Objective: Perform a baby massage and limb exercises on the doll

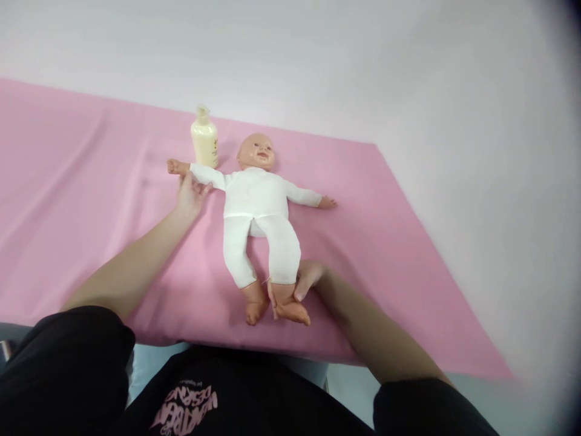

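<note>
Creased cloth point(91, 181) beneath smooth doll point(256, 194)

The scene contains one doll point(256, 197), one bottle point(206, 143) and one sheet point(376, 242). One left hand point(189, 197) and one right hand point(307, 278) are visible, two in total. One shirt point(263, 393) occupies the near side.

Bright, diffuse light casts faint shadows on the pink sheet point(372, 218), while the right border blurs and darkens.
</note>
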A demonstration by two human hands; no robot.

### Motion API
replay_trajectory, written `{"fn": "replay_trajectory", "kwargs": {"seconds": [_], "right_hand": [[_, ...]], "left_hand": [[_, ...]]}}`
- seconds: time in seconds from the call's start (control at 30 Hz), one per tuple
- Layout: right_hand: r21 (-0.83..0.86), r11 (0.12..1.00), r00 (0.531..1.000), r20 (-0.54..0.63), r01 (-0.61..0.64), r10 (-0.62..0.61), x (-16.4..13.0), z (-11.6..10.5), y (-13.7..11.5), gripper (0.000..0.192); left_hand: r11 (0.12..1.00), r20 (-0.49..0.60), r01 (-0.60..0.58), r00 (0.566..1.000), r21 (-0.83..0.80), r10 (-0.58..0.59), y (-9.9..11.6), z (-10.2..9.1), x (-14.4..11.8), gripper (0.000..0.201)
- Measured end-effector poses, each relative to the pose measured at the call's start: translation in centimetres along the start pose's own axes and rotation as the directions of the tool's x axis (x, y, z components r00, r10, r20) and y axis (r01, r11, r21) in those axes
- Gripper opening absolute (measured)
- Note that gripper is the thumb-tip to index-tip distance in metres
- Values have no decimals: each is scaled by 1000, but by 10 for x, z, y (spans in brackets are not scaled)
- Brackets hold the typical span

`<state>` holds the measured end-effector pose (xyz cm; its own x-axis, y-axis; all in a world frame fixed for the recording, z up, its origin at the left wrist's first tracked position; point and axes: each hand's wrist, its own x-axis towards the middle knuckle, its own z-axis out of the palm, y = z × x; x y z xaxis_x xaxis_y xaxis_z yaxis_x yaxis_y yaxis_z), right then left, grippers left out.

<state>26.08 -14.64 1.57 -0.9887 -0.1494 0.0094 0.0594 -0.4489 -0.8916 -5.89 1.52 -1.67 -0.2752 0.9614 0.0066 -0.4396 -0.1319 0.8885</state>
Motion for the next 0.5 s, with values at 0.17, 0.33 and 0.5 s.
{"fn": "replay_trajectory", "kwargs": {"seconds": [0.17,0.33,0.5], "right_hand": [[68,992,991,-93,104,-98,-3,-1,12,46],[93,913,880,-321,398,-351,-7,-11,23,55],[45,850,717,-561,525,-413,-8,-20,22,58]], "left_hand": [[993,81,-109,991,43,105,0,-1,-6,37],[943,229,-324,925,68,302,-3,7,-16,54],[770,481,-591,762,242,434,-4,17,-37,60]]}}
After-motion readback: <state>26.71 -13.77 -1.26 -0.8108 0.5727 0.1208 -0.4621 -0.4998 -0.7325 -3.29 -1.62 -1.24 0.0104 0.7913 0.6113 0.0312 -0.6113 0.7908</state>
